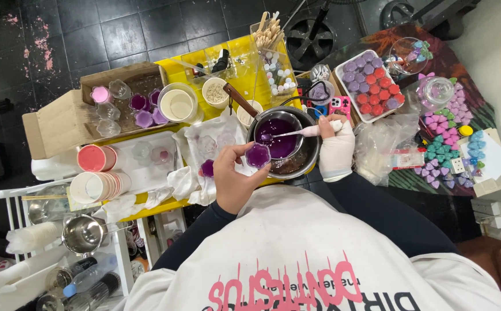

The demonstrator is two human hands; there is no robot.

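My left hand is bare and holds a small clear cup of purple liquid at the near rim of a metal pot. Inside the pot sits a smaller pan of dark purple liquid with a wooden handle. My right hand wears a white glove and grips a pale dropper whose tip reaches over the purple liquid toward the cup. A second small purple-filled cup rests on the white cloth left of my left hand.
A cardboard box with small cups stands at left, stacked cups below it. A tray of red and purple heart shapes sits right, with loose coloured hearts beyond. A jar of wooden sticks stands behind. A metal cup sits on a lower rack.
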